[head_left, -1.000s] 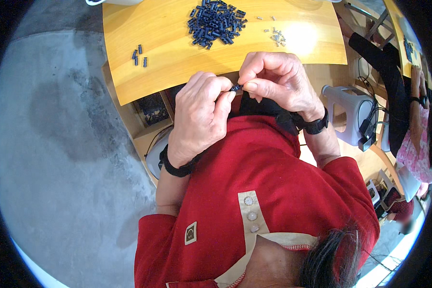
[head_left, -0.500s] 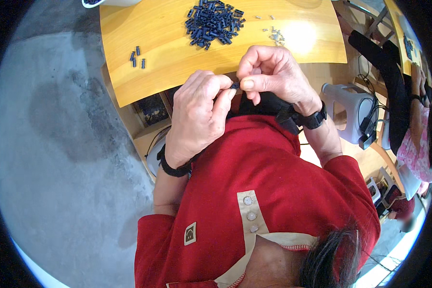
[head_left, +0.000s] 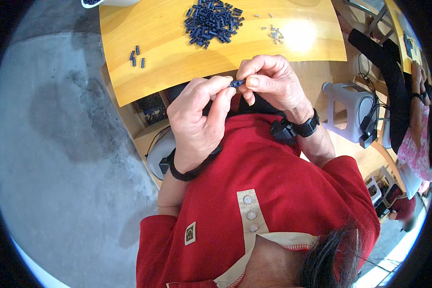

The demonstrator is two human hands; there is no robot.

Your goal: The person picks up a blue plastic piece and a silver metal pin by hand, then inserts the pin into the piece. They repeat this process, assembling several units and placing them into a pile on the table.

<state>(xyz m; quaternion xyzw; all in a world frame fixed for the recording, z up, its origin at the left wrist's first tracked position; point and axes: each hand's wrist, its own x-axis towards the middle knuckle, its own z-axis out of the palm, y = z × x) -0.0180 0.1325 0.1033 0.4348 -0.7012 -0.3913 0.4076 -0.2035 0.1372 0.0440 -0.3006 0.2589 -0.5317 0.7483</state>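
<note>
My left hand [head_left: 199, 120] and my right hand [head_left: 271, 81] meet in front of my chest, just below the near edge of the yellow wooden table [head_left: 173, 53]. Between their fingertips they pinch one small dark blue plastic part [head_left: 236, 83]. Both hands grip it from either side. A heap of the same dark blue parts [head_left: 212, 21] lies at the far middle of the table. Three more dark parts [head_left: 137, 55] lie apart at the table's left. A few small silver metal pieces [head_left: 275, 33] lie right of the heap.
A white bowl [head_left: 108, 3] peeks in at the table's far left corner. Below the table is grey concrete floor [head_left: 48, 144]. A grey plastic stool [head_left: 353, 113] with a black device stands at my right. Another person [head_left: 415, 139] in pink sits at the far right.
Both hands have stayed together on the small part, with only slight finger shifts. Nothing on the table has moved.
</note>
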